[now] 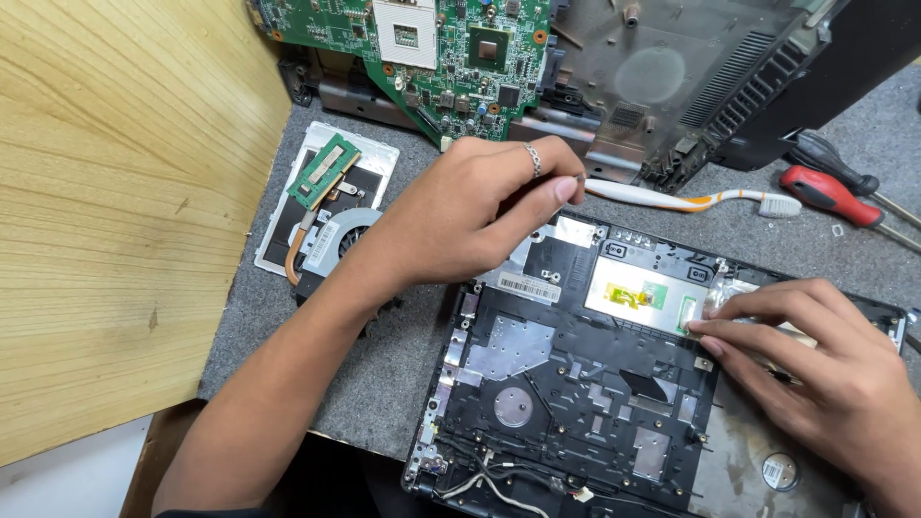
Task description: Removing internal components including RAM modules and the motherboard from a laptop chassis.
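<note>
Your left hand (480, 206) pinches a small part, your right hand (815, 355) presses flat on the stripped laptop case (576, 384); its motherboard (432, 58) is already out.

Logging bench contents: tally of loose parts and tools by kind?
Green motherboard: 1
Memory module: 1
Cooling fan with copper pipe: 1
Toothbrush: 1
Screwdrivers: 2
Laptop shells, one under both hands: 2
Total: 8
</note>
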